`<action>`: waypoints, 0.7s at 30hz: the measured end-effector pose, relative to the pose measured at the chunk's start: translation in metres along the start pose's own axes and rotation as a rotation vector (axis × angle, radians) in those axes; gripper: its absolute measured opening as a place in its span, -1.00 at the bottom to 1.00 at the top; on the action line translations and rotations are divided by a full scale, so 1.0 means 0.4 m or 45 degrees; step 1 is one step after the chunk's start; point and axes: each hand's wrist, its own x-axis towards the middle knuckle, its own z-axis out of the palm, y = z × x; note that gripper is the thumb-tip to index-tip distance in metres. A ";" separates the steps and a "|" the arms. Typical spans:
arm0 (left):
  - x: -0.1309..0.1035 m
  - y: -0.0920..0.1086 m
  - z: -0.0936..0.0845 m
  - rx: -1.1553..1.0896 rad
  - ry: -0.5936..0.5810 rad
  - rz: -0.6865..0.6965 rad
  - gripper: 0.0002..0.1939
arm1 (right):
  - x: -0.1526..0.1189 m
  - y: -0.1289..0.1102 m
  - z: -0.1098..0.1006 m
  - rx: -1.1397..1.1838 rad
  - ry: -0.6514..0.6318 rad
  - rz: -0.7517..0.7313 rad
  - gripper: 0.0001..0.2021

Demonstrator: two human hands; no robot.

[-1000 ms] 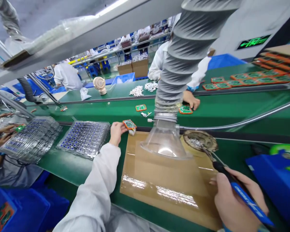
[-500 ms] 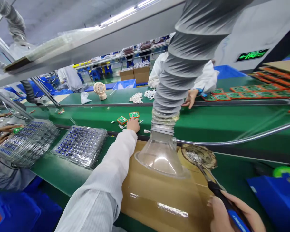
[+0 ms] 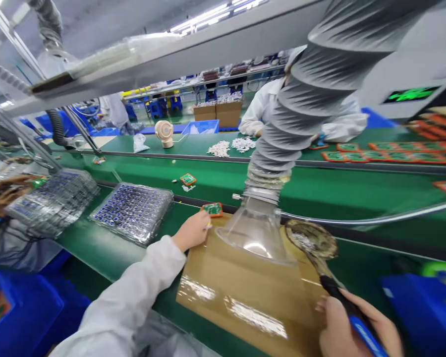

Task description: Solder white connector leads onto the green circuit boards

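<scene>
My left hand (image 3: 194,230) is closed on a green circuit board with an orange edge (image 3: 213,209), above the far left corner of a brown sheet (image 3: 241,292). A small white piece shows by its fingers. My right hand (image 3: 357,322) grips a soldering iron with a black and blue handle (image 3: 351,310). The iron's metal end reaches a round, crusted dish (image 3: 325,240) with silvery bits in it. Between the hands, a clear funnel hood (image 3: 256,233) hangs over the sheet. Another board (image 3: 188,179) lies on the green belt beside small white parts (image 3: 188,188).
A ribbed grey duct (image 3: 290,114) rises from the hood. Clear trays (image 3: 132,210) stand at left, a blue bin (image 3: 419,307) at right. Across the belt (image 3: 319,186) are a fan (image 3: 164,133), white piles (image 3: 219,148), rows of boards (image 3: 390,156) and a person's sleeve (image 3: 254,116).
My left hand has drawn back from the belt to the brown sheet, bringing one board with it. The view has shifted. My right hand still holds the iron at the dish.
</scene>
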 end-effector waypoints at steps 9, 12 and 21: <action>-0.245 0.006 -0.007 -0.257 -0.091 0.652 -0.89 | -0.074 0.002 -0.009 -0.031 0.021 -0.046 -0.56; -0.233 -0.003 -0.033 -0.234 0.021 0.361 -0.93 | -0.108 0.006 -0.013 -0.028 0.001 -0.047 -0.56; -0.170 0.069 0.014 0.162 -0.001 0.231 -0.73 | -0.125 0.003 0.044 -0.002 -0.140 -0.064 -0.55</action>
